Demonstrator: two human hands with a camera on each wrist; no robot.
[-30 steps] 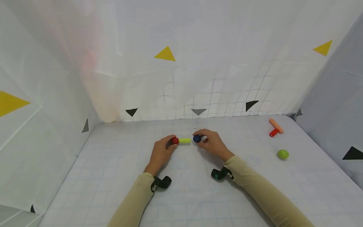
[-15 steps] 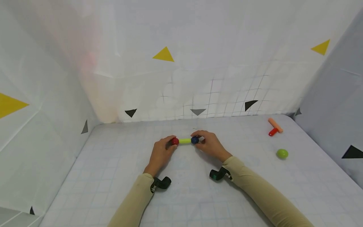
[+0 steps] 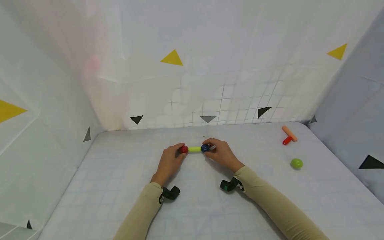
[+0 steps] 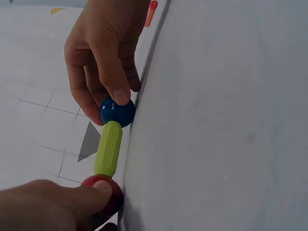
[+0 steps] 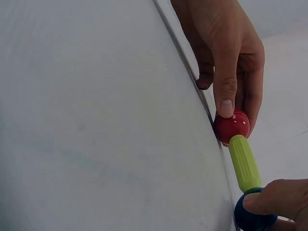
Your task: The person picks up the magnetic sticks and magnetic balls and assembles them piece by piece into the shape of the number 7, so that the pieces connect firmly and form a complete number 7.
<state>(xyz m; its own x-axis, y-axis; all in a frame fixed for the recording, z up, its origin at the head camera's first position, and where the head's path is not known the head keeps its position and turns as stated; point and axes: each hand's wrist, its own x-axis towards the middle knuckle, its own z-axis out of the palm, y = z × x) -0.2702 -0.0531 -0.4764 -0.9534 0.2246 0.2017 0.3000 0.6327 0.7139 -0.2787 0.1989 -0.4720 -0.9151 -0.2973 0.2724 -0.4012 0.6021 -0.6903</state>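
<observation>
My left hand (image 3: 169, 164) pinches a red ball (image 3: 184, 149) between thumb and fingers. From that ball a ribbed yellow-green rod (image 3: 195, 149) runs across to a dark blue ball (image 3: 205, 148), which my right hand (image 3: 224, 155) pinches at the other end. In the left wrist view the rod (image 4: 109, 149) meets the blue ball (image 4: 117, 112) at one end and the red ball (image 4: 114, 197) at the other. The right wrist view shows the same line of three, with the thumb over the blue ball (image 5: 255, 211) and the red ball (image 5: 232, 126) beyond.
An orange rod (image 3: 289, 133) lies at the back right of the white table (image 3: 192, 213), with a shorter red rod (image 3: 287, 140) against it. Nearer, on the right, sits a green ball (image 3: 297, 163). White sheeting (image 3: 210, 40) walls the back and sides.
My right hand has brought the blue ball leftward, closing the gap to the free end of the yellow-green rod. My left hand keeps its pinch on the red ball.
</observation>
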